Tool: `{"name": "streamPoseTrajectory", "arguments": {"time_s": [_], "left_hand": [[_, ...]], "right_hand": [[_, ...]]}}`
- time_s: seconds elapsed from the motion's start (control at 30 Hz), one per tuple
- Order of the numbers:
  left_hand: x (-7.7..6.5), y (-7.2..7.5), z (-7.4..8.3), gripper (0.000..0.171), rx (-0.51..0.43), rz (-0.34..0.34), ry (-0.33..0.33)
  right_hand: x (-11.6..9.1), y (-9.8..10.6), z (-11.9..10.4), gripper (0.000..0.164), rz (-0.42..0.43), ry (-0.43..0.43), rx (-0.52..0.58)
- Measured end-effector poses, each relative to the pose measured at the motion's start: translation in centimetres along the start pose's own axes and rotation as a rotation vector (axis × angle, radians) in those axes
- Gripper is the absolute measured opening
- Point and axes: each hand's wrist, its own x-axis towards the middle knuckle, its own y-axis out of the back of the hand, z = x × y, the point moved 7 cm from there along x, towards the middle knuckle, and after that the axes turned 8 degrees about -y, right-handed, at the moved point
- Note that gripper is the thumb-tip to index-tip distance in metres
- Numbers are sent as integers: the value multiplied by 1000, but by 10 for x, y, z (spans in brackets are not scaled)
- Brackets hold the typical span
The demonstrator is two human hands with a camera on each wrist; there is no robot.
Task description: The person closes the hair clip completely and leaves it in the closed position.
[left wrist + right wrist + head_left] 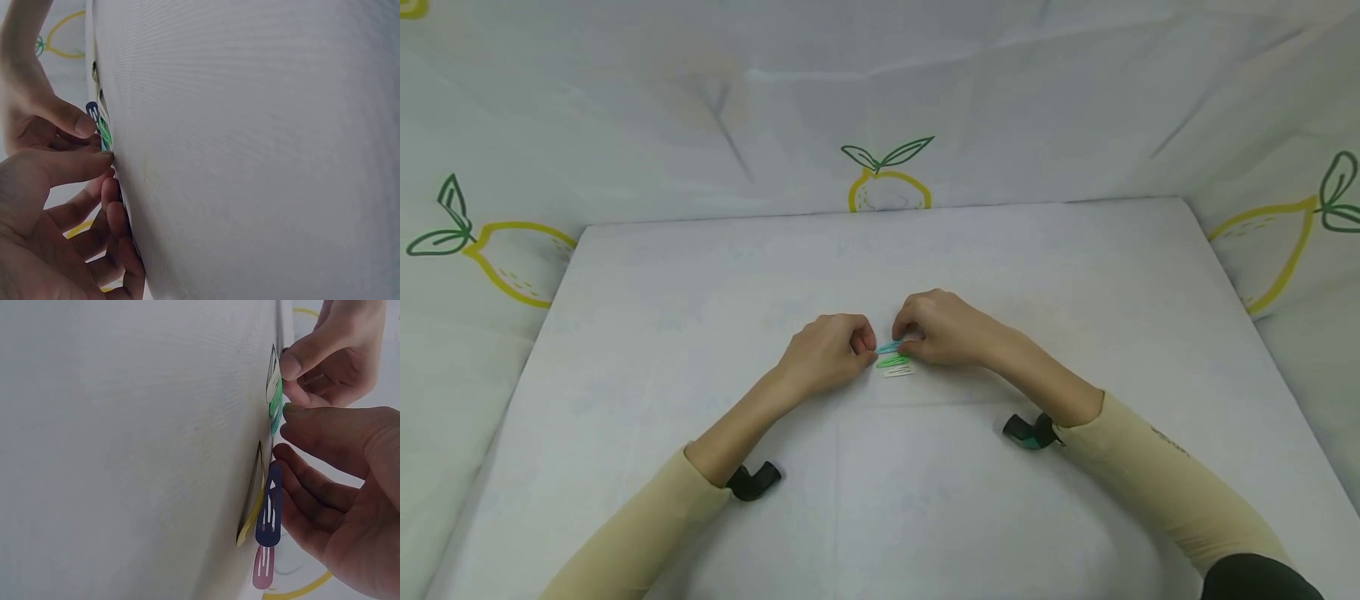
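Observation:
A light blue snap hair clip lies on the white tabletop between both hands. My left hand pinches its left end with thumb and fingertips, while my right hand pinches the right end. Just nearer to me, a green hair clip and a white hair clip lie side by side with it. By the right fingers, the right wrist view shows a navy hair clip, a yellow hair clip and a pink hair clip; in the head view the right hand hides these.
The white-covered table runs to a back edge below a white cloth wall with lemon drawings. Similar cloth hangs at both sides. A dark wrist-worn device sits at the left cuff, another dark device at the right.

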Motion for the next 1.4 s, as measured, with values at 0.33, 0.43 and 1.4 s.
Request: {"name": "streamPoseTrajectory", "arguments": {"time_s": [0.33, 0.43, 1.4], "left_hand": [[2, 0, 4, 6, -15, -32, 7], [2, 0, 5, 6, -12, -33, 5], [14, -1, 24, 7, 7, -5, -70]], "right_hand": [[-3, 2, 3, 14, 4, -11, 20], [-4, 3, 4, 14, 11, -9, 30], [-23, 21, 20, 16, 79, -18, 46]]}}
